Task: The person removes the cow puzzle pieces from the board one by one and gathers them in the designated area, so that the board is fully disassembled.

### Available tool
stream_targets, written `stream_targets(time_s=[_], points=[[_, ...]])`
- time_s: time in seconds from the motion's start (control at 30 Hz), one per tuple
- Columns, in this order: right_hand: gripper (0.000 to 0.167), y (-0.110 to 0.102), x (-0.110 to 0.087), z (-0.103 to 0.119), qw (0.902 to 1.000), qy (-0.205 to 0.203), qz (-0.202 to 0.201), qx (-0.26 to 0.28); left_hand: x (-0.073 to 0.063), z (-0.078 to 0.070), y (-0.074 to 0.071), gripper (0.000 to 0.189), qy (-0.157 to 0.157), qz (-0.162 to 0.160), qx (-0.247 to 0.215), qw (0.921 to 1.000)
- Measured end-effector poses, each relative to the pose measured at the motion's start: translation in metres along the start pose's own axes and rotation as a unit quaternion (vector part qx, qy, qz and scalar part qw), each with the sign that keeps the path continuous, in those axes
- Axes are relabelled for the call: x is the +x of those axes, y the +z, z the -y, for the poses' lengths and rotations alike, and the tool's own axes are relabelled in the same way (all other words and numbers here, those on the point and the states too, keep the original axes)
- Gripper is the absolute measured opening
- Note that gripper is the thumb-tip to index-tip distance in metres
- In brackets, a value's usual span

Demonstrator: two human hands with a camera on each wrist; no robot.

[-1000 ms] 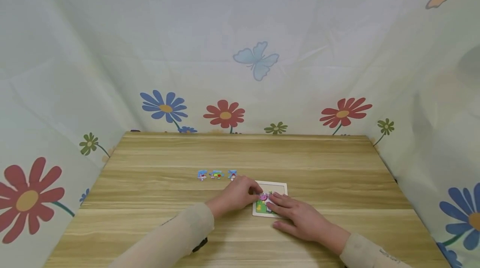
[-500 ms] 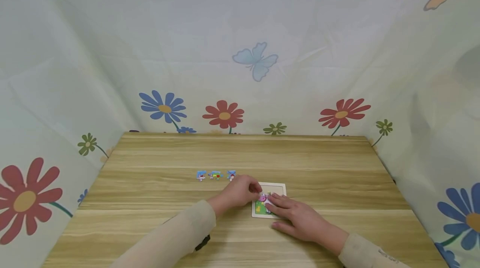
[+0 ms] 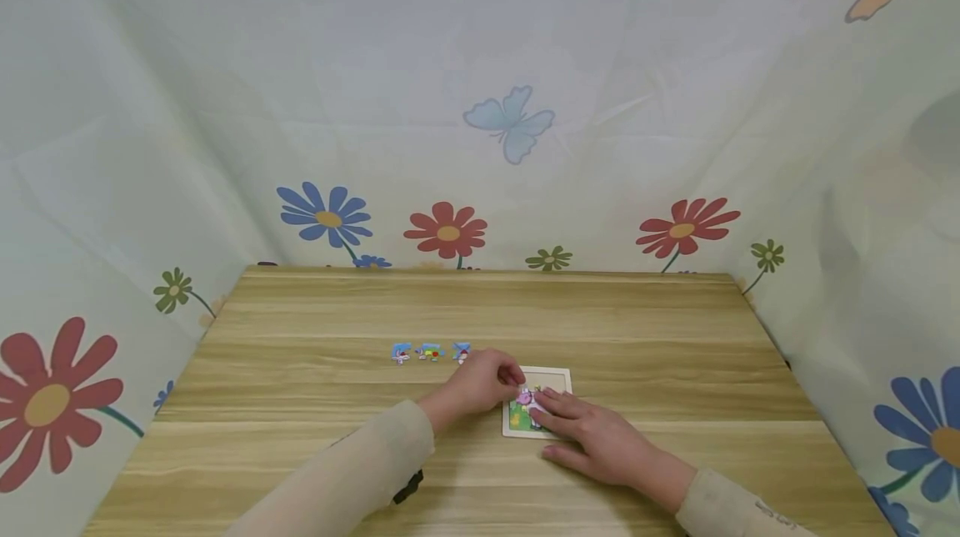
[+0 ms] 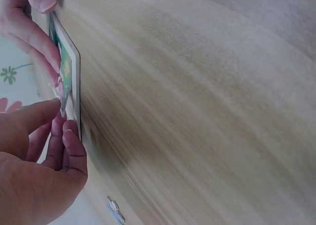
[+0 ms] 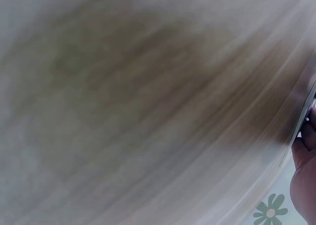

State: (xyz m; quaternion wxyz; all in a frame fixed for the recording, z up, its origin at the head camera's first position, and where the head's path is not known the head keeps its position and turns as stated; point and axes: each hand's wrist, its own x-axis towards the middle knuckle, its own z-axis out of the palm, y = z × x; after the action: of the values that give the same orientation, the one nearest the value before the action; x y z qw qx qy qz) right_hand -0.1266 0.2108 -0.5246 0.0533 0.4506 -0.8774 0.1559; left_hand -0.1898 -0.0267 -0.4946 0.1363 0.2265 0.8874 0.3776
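Observation:
A small puzzle board with a pale frame point(image 3: 557, 371) lies on the table, its lower part filled with a green, pink and white picture. At its left side my left hand point(image 3: 480, 380) pinches a puzzle piece point(image 4: 62, 105) between thumb and fingertips, low against the board. Most of that piece is hidden by the fingers. My right hand point(image 3: 600, 437) lies across the board's right part, its extended fingers resting on the picture and covering some of it. In the right wrist view, only part of a hand point(image 5: 304, 183) and the board's edge show at the right.
Three loose puzzle pieces with blue parts lie in a row left of the board: a left one point(image 3: 401, 353), a middle one point(image 3: 431, 352) and a right one point(image 3: 462, 351) beside my left hand. A flowered cloth point(image 3: 585, 187) rises behind the wooden table point(image 3: 622, 312).
Both hands stay nearly in place at the board. My left fingers shift only very slightly at the pinched piece, and the head view drifts a little.

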Motion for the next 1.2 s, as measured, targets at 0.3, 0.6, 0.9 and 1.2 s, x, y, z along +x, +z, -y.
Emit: stream_targets(time_s=[0.3, 0.6, 0.9, 1.2], points=[[0.054, -0.0004, 0.0000, 0.0003, 0.9999, 0.010, 0.002, 0.005, 0.0000, -0.0005, -0.0013, 0.009, -0.008, -0.004, -0.020, 0.9998], [0.055, 0.0007, -0.0005, -0.0015, 1.0000, 0.006, -0.002, 0.007, 0.0006, 0.0033, -0.0008, 0.010, -0.034, -0.013, -0.059, 0.9976], [0.056, 0.0037, -0.0015, -0.0026, 1.0000, 0.002, 0.002, -0.001, -0.0004, 0.0050, 0.0013, 0.009, -0.046, -0.020, -0.075, 0.9959], [0.056, 0.0053, -0.0031, -0.0022, 1.0000, 0.001, 0.006, -0.003, -0.0016, 0.0018, 0.0016, 0.010, -0.033, -0.025, -0.072, 0.9966]])
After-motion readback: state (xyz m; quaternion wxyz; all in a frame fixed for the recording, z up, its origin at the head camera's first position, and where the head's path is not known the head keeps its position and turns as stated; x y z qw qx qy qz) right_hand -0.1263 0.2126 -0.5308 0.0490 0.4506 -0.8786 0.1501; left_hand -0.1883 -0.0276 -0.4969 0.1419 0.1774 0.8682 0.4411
